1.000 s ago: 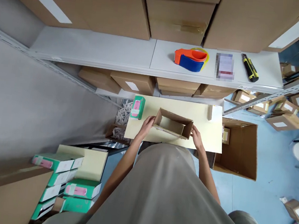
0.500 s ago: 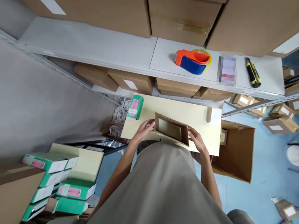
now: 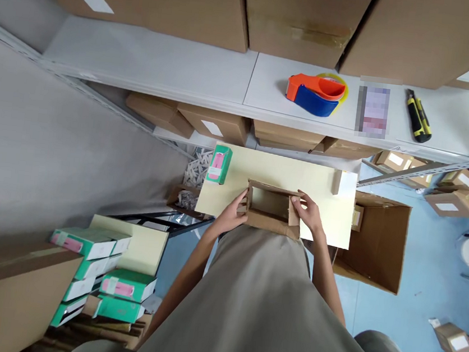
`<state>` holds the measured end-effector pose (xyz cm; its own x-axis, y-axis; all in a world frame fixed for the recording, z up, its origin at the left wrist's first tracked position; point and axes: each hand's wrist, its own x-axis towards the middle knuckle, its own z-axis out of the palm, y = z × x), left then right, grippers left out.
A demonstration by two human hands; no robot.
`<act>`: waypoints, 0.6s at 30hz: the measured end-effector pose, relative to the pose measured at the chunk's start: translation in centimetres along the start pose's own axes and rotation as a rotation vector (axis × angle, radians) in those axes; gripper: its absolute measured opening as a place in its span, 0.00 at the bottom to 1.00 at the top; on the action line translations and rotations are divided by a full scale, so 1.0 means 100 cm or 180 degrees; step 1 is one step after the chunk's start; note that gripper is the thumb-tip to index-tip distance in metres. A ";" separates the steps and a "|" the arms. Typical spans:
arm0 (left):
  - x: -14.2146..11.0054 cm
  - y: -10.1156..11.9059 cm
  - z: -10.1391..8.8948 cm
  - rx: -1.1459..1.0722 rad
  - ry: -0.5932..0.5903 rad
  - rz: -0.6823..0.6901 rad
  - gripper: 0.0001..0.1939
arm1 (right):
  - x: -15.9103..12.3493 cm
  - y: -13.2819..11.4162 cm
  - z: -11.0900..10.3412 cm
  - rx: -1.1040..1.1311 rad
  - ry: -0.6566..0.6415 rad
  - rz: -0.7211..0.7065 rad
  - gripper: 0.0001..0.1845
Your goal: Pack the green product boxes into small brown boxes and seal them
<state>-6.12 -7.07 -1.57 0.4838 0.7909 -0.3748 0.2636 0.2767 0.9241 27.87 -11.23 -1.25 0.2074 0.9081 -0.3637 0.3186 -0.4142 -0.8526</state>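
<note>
A small open cardboard box point(image 3: 266, 222) sits at the near edge of a pale yellow table point(image 3: 325, 193), pulled against my body. My left hand point(image 3: 234, 215) grips its left end, fingers wrapped on the wall. My right hand point(image 3: 307, 212) holds its right end, with fingers folding a flap inward over the opening. A green and pink carton point(image 3: 219, 164) stands upright at the table's far left corner. A small white box point(image 3: 337, 182) stands at the far right corner.
A grey shelf point(image 3: 153, 68) behind the table carries an orange and blue tape dispenser point(image 3: 315, 93) and a yellow utility knife point(image 3: 417, 115), under large brown cartons. A big open carton point(image 3: 379, 243) stands on the floor at right. Green cartons point(image 3: 100, 274) are stacked at lower left.
The box has been drawn toward my body and turned upright. My right hand has moved from the box's outer end onto its top, pressing a flap inward.
</note>
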 end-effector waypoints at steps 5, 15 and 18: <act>-0.007 0.007 0.011 0.0801 0.0142 0.0167 0.40 | 0.012 0.005 0.003 -0.0290 0.0106 -0.0131 0.38; 0.003 0.021 0.012 0.1633 0.0845 -0.0045 0.39 | 0.009 0.012 -0.016 -0.0176 -0.0049 -0.0679 0.32; 0.008 0.021 0.011 0.1872 0.0896 0.0111 0.35 | 0.004 0.018 -0.022 -0.0042 -0.0185 -0.0749 0.30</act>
<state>-4.20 -6.46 0.03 0.2843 0.9288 -0.2376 0.7030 -0.0335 0.7104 30.55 -11.73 -2.13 0.0726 0.9815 -0.1770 0.3640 -0.1913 -0.9115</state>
